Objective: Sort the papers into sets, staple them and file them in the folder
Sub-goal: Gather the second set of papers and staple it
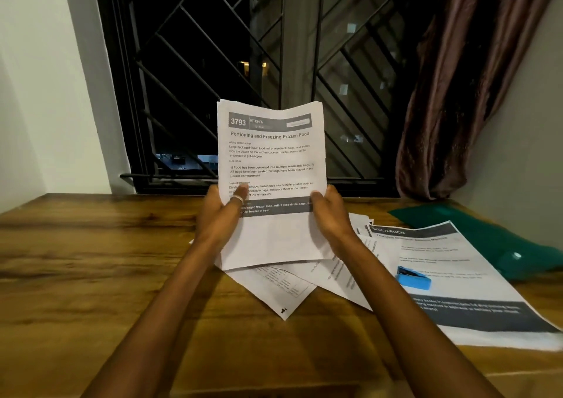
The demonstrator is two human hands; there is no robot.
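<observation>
Both hands up over wooden table (91,245), holding sheaf of papers (271,160) upright, top sheet reads "3793 KITCHEN". Left hand (219,215) grips left edge, thumb on front, ring on it. Right hand (330,212) grips right edge. Loose sheets (283,288) scattered underneath. Blue stapler (413,278) sits on printed page (463,276) at right, green folder (487,236) behind it.

Paper sheaf (271,166) upright, other sheets flat.
Top page reads "3793 KITCHEN, Portioning and Freezing Frozen Food" (edges slightly uneven); left hand (219,215) and right hand (330,215) grip its sides. Loose sheets (283,288) fan out beneath. Blue stapler (413,278) lies on the "MULTI-ROOM" sheet (457,306), whose far corner overlaps the green folder (487,239).
</observation>
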